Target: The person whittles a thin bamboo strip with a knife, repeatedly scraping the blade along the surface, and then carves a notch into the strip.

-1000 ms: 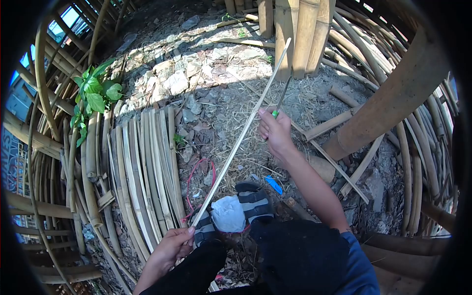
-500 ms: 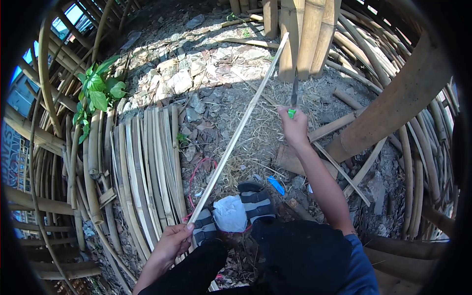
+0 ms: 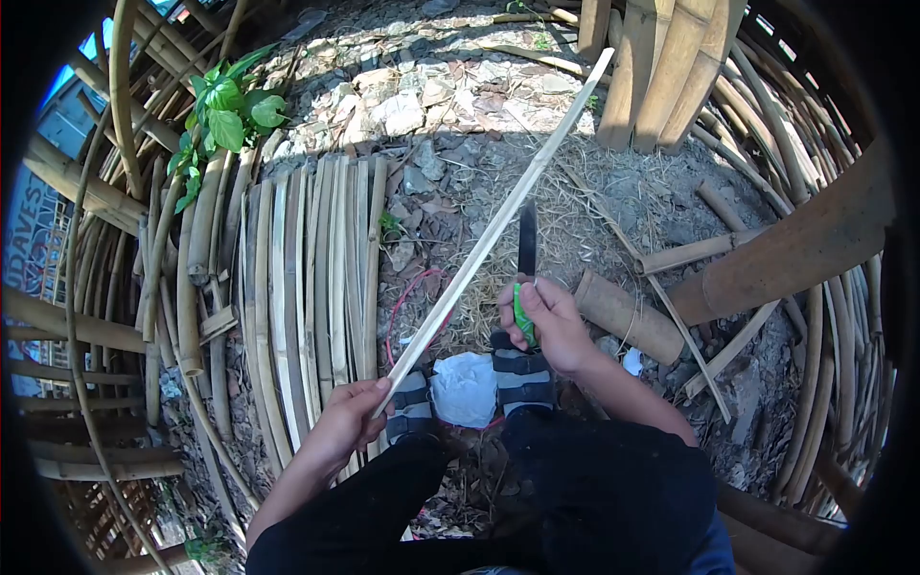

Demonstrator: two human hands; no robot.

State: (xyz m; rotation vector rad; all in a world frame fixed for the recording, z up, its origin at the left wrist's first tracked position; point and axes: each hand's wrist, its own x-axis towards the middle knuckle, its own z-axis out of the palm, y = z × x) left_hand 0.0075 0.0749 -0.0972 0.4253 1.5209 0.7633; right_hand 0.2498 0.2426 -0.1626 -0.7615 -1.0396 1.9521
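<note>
My left hand [image 3: 352,422] pinches the lower end of a long pale bamboo strip [image 3: 494,230], which slants up and away to the right. Wrapped around a green handle, my right hand [image 3: 544,321] grips a knife [image 3: 526,244], its dark blade pointing up close to the strip's right side. Below the hands, a crumpled white piece of plastic or cloth [image 3: 464,390] lies between my two sandalled feet. Left of the strip, a row of split bamboo slats [image 3: 316,278] lies side by side on the ground.
Thick bamboo poles [image 3: 661,77] stand at the upper right, and a large pole [image 3: 776,244] slants in from the right. A short bamboo piece [image 3: 628,316] lies beside my right hand. Pink string [image 3: 391,321] curls near the slats. A leafy green plant [image 3: 225,110] grows at the upper left.
My right hand has drawn the knife down and left, from near the standing poles to close above my feet. My left hand still holds the strip. The view has shifted slightly.
</note>
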